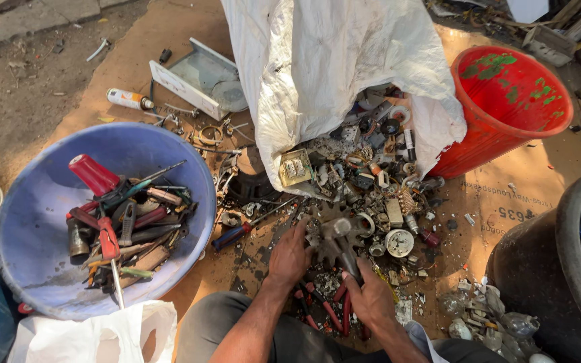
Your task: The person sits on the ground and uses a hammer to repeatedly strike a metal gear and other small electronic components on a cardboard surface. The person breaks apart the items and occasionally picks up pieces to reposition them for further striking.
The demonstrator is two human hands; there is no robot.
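On the cardboard-covered ground lie one white sack (331, 60) spilling a scrap pile (371, 181), one blue tub (42, 222) of tools, one red bucket (506, 107) and one black tub (559, 269), cut off at the right edge. Small parts in the pile are too jumbled to count. A dark, toothed metal gear (336, 243) sits at the pile's near edge, between two hands. Left hand (289, 257) rests its fingers on the gear's side; right hand (371, 299) has its fingers closed around the gear's lower stem.
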